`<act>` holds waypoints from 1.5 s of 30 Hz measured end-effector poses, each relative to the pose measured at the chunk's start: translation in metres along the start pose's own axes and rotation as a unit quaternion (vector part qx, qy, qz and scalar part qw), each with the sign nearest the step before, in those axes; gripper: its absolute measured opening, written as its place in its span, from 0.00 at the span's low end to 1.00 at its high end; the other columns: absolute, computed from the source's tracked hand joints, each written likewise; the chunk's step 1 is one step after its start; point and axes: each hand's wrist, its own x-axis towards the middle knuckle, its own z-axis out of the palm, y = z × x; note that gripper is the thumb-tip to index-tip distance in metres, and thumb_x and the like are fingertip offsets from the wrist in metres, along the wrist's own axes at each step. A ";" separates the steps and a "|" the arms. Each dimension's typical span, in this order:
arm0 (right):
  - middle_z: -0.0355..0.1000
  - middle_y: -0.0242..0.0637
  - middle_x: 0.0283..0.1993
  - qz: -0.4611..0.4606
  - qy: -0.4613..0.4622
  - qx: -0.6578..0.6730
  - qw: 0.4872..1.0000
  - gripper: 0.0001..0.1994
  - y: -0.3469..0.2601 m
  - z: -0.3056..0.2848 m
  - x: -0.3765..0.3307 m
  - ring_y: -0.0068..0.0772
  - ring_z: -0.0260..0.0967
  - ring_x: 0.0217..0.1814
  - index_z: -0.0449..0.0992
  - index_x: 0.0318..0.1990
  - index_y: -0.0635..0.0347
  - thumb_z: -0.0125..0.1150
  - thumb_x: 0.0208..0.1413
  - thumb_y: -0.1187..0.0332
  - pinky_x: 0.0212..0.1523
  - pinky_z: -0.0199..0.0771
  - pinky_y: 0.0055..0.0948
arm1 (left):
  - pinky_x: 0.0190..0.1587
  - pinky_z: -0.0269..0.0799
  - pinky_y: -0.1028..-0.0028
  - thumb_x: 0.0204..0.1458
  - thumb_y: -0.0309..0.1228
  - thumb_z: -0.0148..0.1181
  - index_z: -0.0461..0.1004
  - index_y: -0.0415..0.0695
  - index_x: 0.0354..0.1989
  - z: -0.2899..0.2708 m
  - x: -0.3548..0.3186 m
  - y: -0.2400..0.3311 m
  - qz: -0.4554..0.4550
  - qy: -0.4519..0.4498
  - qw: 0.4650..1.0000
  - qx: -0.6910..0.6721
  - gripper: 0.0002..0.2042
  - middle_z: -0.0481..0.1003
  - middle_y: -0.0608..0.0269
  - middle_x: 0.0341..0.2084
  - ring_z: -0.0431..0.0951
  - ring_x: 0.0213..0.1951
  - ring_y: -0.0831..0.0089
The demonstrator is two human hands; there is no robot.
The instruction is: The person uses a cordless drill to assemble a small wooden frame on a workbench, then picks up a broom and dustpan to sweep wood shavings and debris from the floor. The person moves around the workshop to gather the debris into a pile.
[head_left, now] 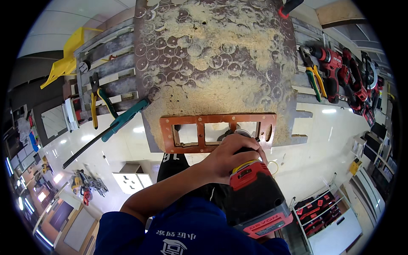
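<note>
Left hand (231,155), fingers wrapped tight, steadies red-and-black cordless router (255,199) inside orange rectangular wooden template (216,120), clamped on sawdust-covered board (212,55). Right hand hidden; fingers indeterminable.

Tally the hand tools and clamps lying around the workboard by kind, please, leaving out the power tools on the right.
Yellow-handled pliers: 1
Green-and-yellow pliers: 1
Teal bar clamp: 1
Red-tipped clamp: 1
Total: 4
</note>
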 end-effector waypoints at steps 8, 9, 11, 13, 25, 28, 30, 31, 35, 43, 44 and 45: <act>0.64 0.49 0.62 -0.028 -0.007 0.022 0.999 0.37 0.018 -0.010 -0.004 0.44 0.60 0.67 0.59 0.64 0.67 0.66 0.50 0.59 0.65 0.59 0.35 | 0.51 0.66 0.63 0.44 0.32 0.69 0.70 0.46 0.49 0.010 -0.003 -0.009 0.001 -0.005 1.000 0.001 0.22 0.71 0.56 0.46 0.73 0.48 0.58; 0.64 0.49 0.62 -0.030 0.002 0.013 0.999 0.37 0.015 -0.012 -0.005 0.44 0.60 0.67 0.59 0.64 0.67 0.66 0.50 0.59 0.65 0.59 0.36 | 0.51 0.67 0.61 0.45 0.30 0.69 0.70 0.46 0.51 0.014 -0.001 -0.011 0.003 -0.015 1.000 -0.007 0.22 0.69 0.53 0.47 0.73 0.49 0.57; 0.64 0.49 0.62 -0.036 0.019 0.000 0.999 0.36 0.015 -0.016 -0.006 0.45 0.60 0.67 0.59 0.64 0.66 0.65 0.51 0.58 0.65 0.59 0.36 | 0.52 0.65 0.62 0.44 0.31 0.70 0.70 0.46 0.50 0.027 0.006 -0.013 -0.002 -0.026 1.000 -0.010 0.23 0.70 0.55 0.48 0.73 0.50 0.57; 0.64 0.49 0.62 -0.038 0.031 -0.008 0.999 0.35 0.017 -0.019 -0.008 0.45 0.60 0.67 0.60 0.64 0.66 0.64 0.52 0.58 0.65 0.59 0.37 | 0.52 0.64 0.60 0.38 0.32 0.72 0.70 0.49 0.51 0.038 0.013 -0.013 -0.015 -0.037 0.999 -0.016 0.28 0.71 0.58 0.48 0.72 0.51 0.59; 0.63 0.49 0.62 -0.069 0.080 -0.056 0.993 0.31 0.027 -0.033 -0.006 0.46 0.59 0.66 0.62 0.63 0.64 0.59 0.56 0.54 0.65 0.59 0.39 | 0.53 0.64 0.61 0.42 0.33 0.71 0.72 0.48 0.48 0.042 0.024 -0.016 -0.010 -0.028 0.999 -0.030 0.23 0.72 0.56 0.47 0.73 0.50 0.58; 0.63 0.49 0.62 -0.081 0.096 -0.076 0.989 0.31 0.027 -0.032 -0.005 0.47 0.59 0.66 0.62 0.62 0.63 0.57 0.57 0.53 0.65 0.59 0.40 | 0.53 0.62 0.57 0.21 0.32 0.76 0.70 0.50 0.52 0.038 0.032 -0.027 0.000 -0.033 0.999 -0.007 0.39 0.72 0.60 0.46 0.71 0.51 0.57; 0.63 0.49 0.62 -0.104 0.086 -0.094 0.986 0.30 0.031 -0.034 0.006 0.47 0.58 0.66 0.63 0.62 0.63 0.57 0.58 0.53 0.64 0.59 0.40 | 0.53 0.62 0.58 0.22 0.34 0.76 0.70 0.49 0.52 0.036 0.036 -0.033 0.004 -0.006 1.000 0.020 0.39 0.71 0.59 0.46 0.71 0.50 0.57; 0.63 0.49 0.62 -0.116 0.083 -0.102 0.984 0.30 0.032 -0.035 0.011 0.47 0.58 0.66 0.63 0.62 0.63 0.56 0.58 0.52 0.64 0.59 0.41 | 0.53 0.62 0.58 0.23 0.34 0.75 0.70 0.49 0.52 0.033 0.038 -0.036 0.006 0.007 0.999 0.034 0.38 0.71 0.58 0.45 0.71 0.49 0.56; 0.63 0.49 0.62 -0.145 0.105 -0.150 0.972 0.29 0.032 -0.043 0.020 0.47 0.58 0.66 0.63 0.62 0.62 0.54 0.60 0.51 0.64 0.59 0.42 | 0.53 0.64 0.64 0.40 0.34 0.71 0.72 0.44 0.52 0.018 0.058 -0.035 -0.032 -0.008 0.999 0.012 0.27 0.72 0.56 0.47 0.71 0.50 0.58; 0.62 0.48 0.62 -0.198 0.110 -0.298 0.927 0.28 0.037 -0.046 0.022 0.48 0.58 0.66 0.65 0.61 0.61 0.51 0.62 0.49 0.64 0.58 0.43 | 0.53 0.65 0.63 0.36 0.39 0.73 0.72 0.45 0.52 0.017 0.049 -0.023 -0.055 -0.029 0.998 0.030 0.31 0.72 0.58 0.48 0.70 0.52 0.57; 0.62 0.48 0.62 -0.205 0.104 -0.313 0.921 0.27 0.032 -0.044 0.023 0.48 0.58 0.66 0.65 0.61 0.60 0.50 0.63 0.49 0.64 0.58 0.44 | 0.54 0.65 0.63 0.35 0.39 0.74 0.72 0.45 0.53 0.022 0.041 -0.030 -0.052 -0.011 0.998 0.044 0.32 0.72 0.58 0.48 0.70 0.52 0.57; 0.60 0.47 0.64 -0.160 0.081 -0.220 0.959 0.29 0.008 -0.038 0.023 0.47 0.56 0.67 0.66 0.60 0.60 0.53 0.61 0.47 0.65 0.56 0.45 | 0.54 0.65 0.62 0.34 0.40 0.74 0.72 0.45 0.53 0.022 0.043 -0.031 -0.044 0.006 0.997 0.061 0.33 0.72 0.58 0.49 0.70 0.52 0.57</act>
